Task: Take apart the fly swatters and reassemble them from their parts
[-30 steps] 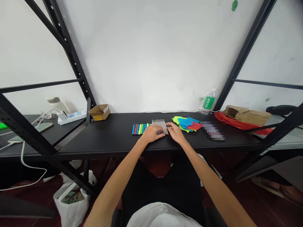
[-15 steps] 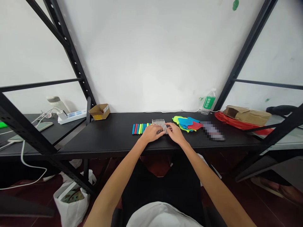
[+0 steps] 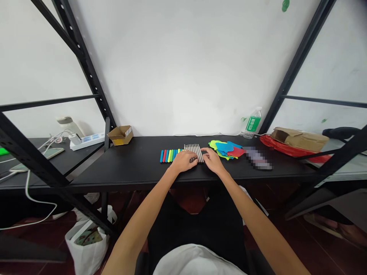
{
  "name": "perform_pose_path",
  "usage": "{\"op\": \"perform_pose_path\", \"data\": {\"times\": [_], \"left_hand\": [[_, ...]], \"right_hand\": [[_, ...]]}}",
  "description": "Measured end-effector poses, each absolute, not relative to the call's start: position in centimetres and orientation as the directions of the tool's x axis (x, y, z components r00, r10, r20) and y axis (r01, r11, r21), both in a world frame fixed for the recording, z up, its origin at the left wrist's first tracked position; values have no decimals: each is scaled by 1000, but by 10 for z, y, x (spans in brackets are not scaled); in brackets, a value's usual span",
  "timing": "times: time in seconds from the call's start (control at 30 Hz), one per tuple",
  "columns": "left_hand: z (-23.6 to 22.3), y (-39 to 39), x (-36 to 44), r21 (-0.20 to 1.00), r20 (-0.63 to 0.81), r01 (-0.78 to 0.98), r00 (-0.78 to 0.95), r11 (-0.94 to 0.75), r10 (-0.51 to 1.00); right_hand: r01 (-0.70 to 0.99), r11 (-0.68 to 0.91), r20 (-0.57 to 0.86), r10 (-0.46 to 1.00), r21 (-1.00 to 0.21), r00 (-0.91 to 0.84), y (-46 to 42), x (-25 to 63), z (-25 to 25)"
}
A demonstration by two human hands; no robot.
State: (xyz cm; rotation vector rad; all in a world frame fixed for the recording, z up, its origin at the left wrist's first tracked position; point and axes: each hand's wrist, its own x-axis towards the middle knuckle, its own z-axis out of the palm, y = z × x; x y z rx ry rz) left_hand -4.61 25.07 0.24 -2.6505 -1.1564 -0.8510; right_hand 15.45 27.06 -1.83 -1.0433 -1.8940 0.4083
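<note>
A row of several thin metal rods lies side by side on the black table. My left hand rests on the near ends of the rods, fingers bent over them. My right hand lies at the right edge of the row, fingers touching the outermost rod. Left of the rods is a row of several coloured sticks in blue, red and green. Right of my right hand is a pile of coloured flat pieces in yellow-green, blue and red.
A small cardboard box stands at the back left, a green-labelled water bottle at the back right. A brown paper bag on red plastic lies far right. Black rack struts frame both sides. A white bag sits on the floor.
My right hand has edged slightly toward the rods; otherwise both hands stay on the row of rods.
</note>
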Motion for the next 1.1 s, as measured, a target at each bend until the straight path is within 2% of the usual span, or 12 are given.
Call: {"op": "perform_pose_path", "data": {"times": [1.1], "left_hand": [[5,249,-46,106,547,707,546,-700,635]], "right_hand": [[407,540,491,841,-737,-226,266,154,-13]]}}
